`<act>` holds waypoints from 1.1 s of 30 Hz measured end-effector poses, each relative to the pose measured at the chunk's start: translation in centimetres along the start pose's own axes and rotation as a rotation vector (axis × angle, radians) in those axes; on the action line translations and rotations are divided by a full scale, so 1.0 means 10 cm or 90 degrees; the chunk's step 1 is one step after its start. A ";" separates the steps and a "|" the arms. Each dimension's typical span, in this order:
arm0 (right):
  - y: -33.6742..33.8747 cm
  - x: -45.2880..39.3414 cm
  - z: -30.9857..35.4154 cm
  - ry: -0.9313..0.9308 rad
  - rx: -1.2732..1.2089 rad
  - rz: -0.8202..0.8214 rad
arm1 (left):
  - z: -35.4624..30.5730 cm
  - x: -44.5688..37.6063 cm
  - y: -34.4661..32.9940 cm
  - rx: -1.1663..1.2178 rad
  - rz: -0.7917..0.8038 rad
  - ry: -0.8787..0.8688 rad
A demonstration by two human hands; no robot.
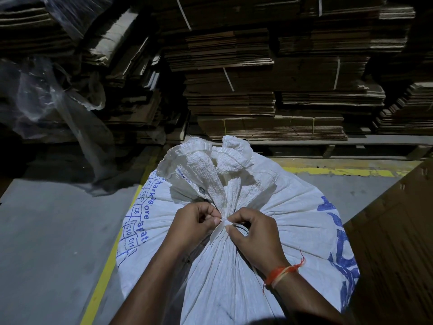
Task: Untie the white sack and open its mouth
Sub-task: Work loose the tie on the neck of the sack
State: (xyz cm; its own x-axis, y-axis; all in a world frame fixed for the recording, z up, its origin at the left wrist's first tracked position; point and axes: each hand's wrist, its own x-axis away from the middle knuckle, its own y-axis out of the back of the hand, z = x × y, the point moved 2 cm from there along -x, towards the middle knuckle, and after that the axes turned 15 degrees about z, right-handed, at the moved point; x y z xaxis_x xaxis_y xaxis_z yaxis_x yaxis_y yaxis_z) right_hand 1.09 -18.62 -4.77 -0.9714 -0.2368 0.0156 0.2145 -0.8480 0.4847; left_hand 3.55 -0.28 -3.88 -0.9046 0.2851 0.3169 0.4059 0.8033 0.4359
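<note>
A full white woven sack (293,221) with blue print stands on the floor in front of me. Its neck is gathered and bound by a white tie (223,222), and the loose mouth (206,160) flares above the binding. My left hand (194,221) pinches the tie from the left with thumb and forefinger. My right hand (254,233) pinches the same tie from the right; a loop of it shows by the fingers. An orange thread band (281,272) is on my right wrist.
Tall stacks of flattened, strapped cardboard (269,90) stand on pallets right behind the sack. Clear plastic sheeting (46,99) hangs over stacks at the left. Yellow floor lines (103,277) run beside the sack on grey concrete. A brown cardboard sheet (393,242) lies at the right.
</note>
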 end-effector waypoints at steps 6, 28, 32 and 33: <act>0.00 0.00 0.00 0.000 -0.002 0.000 | 0.01 -0.02 -0.02 -0.008 0.001 -0.008; 0.01 0.01 0.03 0.008 -0.009 -0.002 | 0.02 -0.01 0.01 0.012 -0.003 -0.014; 0.01 0.01 0.04 0.005 -0.011 -0.003 | 0.00 -0.01 0.00 0.013 0.002 -0.012; 0.01 0.01 0.04 0.004 -0.013 -0.003 | 0.00 -0.01 0.00 0.019 0.005 -0.013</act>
State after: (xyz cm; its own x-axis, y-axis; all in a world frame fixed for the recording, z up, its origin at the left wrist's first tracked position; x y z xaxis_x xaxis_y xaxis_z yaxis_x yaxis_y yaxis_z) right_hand 0.93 -18.56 -4.34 -0.9718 -0.2356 0.0077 0.2118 -0.8583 0.4673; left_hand 3.64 -0.35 -3.90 -0.9036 0.3022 0.3036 0.4099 0.8159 0.4079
